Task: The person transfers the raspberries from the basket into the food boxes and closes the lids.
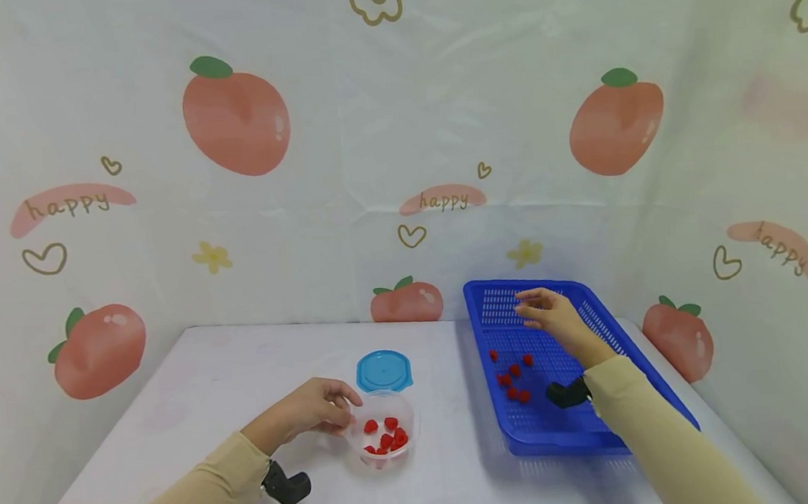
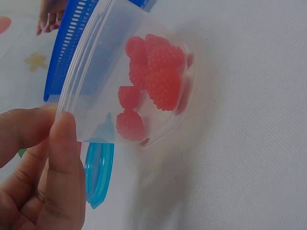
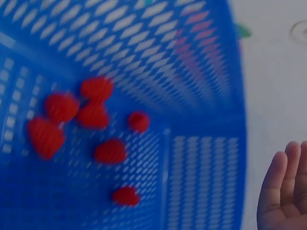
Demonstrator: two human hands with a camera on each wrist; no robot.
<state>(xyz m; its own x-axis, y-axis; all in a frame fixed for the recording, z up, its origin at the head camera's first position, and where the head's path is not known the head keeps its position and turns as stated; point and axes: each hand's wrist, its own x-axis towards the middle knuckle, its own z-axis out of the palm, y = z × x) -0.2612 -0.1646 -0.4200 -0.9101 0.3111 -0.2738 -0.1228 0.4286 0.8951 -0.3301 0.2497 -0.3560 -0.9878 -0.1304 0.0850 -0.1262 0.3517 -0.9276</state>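
A clear plastic container with several red raspberries in it is on the white table, to the left of the blue basket. My left hand pinches its rim between thumb and fingers; in the left wrist view the container looks tilted. Over the far part of the blue basket is my right hand, its fingers loosely extended with nothing between them. Below it, several loose raspberries lie on the basket floor, mostly toward its left side.
Just behind the container lies a light blue lid. A white cloth wall printed with peaches and hearts rises behind the table. The basket's slotted sides stand up around its raspberries.
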